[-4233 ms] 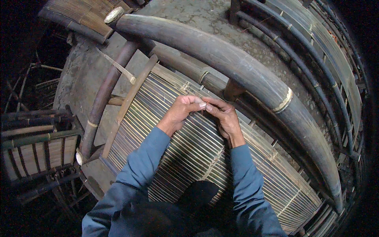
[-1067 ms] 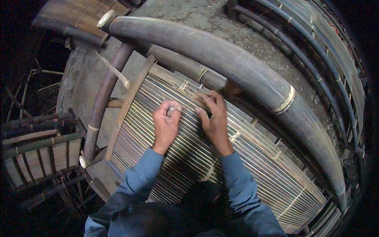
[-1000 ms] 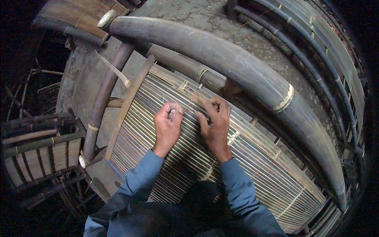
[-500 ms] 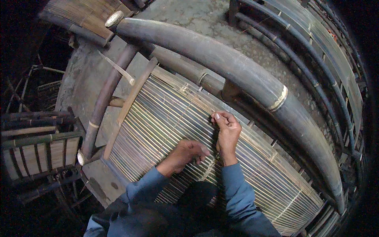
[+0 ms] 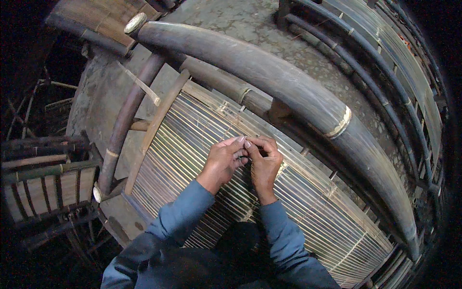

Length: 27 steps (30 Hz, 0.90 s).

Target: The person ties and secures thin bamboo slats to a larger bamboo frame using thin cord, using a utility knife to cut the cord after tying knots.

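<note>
My left hand (image 5: 223, 160) and my right hand (image 5: 265, 164) meet fingertip to fingertip above a slatted bamboo panel (image 5: 173, 159). Both pinch with thumb and index finger. Whatever lies between the fingertips is too small to make out. Thin pale strips run side by side across the panel, crossed by lines of binding. A few loose reddish strands stick up near its far edge. Part of the panel is hidden beneath my hands, sleeves and a dark shape at my front.
A thick bamboo pole (image 5: 269, 72) curves along the panel's far side, joined to a darker pole (image 5: 130, 115) at the left. A thin pale stick (image 5: 139, 84) juts across that pole. Bamboo benches (image 5: 351, 31) stand far right, with a slatted bamboo piece (image 5: 53, 185) at left.
My left hand has moved up and right to meet the right hand, its fingers now pinching. My right hand has come slightly left and down.
</note>
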### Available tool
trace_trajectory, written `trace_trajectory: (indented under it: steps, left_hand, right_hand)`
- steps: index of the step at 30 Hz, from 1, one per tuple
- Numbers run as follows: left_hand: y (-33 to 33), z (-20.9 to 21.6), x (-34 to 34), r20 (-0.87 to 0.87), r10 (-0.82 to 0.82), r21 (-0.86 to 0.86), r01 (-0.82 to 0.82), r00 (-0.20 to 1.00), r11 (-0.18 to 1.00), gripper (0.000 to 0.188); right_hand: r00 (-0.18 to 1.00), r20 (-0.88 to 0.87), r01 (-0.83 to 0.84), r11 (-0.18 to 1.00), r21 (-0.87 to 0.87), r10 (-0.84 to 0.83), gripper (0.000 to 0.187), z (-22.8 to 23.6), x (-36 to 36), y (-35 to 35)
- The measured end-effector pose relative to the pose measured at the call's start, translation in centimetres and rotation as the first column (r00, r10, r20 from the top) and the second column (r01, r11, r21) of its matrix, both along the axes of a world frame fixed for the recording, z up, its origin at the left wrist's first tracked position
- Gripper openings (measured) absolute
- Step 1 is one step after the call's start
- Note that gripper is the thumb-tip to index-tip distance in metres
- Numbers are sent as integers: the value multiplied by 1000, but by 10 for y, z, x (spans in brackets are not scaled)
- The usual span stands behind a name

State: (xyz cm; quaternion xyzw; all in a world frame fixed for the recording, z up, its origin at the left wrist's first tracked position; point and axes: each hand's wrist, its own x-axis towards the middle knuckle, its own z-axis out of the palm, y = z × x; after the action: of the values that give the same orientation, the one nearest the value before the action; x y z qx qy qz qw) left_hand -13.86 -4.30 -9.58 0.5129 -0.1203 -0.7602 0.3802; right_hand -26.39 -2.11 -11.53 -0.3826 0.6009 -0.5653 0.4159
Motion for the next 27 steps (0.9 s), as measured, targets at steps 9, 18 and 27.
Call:
trace_trajectory:
  steps: [9, 18, 27]
  left_hand:
    - [-52, -3, 35, 692, -392, -72, 598, 607, 798, 16]
    - [-75, 30, 26, 972, 219, -181, 855, 82, 486, 16]
    - [-59, 1, 22, 802, 484, -573, 678, 350, 460, 8]
  right_hand:
    - [887, -424, -295, 930, -220, 181, 13, 15, -4, -21]
    - [903, -229, -381, 924, -36, 363, 13, -1, 1, -75]
    - [924, 375, -146, 974, 176, 71, 11, -23, 27, -83]
